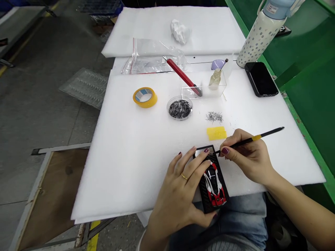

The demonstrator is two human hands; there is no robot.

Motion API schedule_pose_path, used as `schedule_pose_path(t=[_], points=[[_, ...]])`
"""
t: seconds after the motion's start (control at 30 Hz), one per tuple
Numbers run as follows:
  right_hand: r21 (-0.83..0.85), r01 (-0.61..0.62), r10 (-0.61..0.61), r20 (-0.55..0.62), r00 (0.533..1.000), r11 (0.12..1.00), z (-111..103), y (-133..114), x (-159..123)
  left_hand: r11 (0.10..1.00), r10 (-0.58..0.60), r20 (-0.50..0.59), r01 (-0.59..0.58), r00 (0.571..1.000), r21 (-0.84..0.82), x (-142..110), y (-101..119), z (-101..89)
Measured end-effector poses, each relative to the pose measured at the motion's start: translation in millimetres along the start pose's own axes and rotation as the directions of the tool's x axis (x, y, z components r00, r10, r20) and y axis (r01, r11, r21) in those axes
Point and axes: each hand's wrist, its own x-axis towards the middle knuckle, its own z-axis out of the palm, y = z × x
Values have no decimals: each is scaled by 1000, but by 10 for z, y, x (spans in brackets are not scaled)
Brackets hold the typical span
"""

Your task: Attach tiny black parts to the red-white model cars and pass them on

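Observation:
A red, white and black model car (pixel 215 183) sits on a black rectangular base (pixel 206 205) at the near edge of the white foam board. My left hand (pixel 183 188) holds this base, with the fingers across its far part and the thumb at its near end. Between the thumb and fingers of my right hand (pixel 247 158) is a slim black tool (pixel 269 132) with a yellow band. Its thin tip meets the far right part of the base, close to my left fingertips; exactly what it touches is too small to tell. A yellow tape piece (pixel 216 133) lies just beyond.
Short black bristle-like pieces fill a round clear dish (pixel 180 108), and a loose pile (pixel 214 116) lies right of it. Around them are a yellow tape roll (pixel 145 97), red cutter (pixel 183 75), small glass bottle (pixel 215 78), phone (pixel 261 79) and dotted flask (pixel 261 38).

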Motion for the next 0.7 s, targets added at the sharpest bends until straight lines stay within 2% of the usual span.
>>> schedule_pose_path(t=[0.13,0.23,0.3,0.5,0.7], points=[[2,35,-35,-132,991,999,-102,71,-23,999,-27,3,27,1000,-21,-11,-4,9],[-53,3,-16,-257,966,999,-164,114,-3,999,-37,-5,37,999,-23,-19,2,20],[-76,-27,3,-301,954,997,-175,128,10,999,-38,-1,38,999,-21,-22,2,23],[-43,-32,21,-239,971,999,-157,90,-86,999,-10,40,12,999,-43,-26,-57,12],[-196,-102,49,-261,964,975,-162,68,-190,999,-19,11,20,1000,-47,-48,-69,36]])
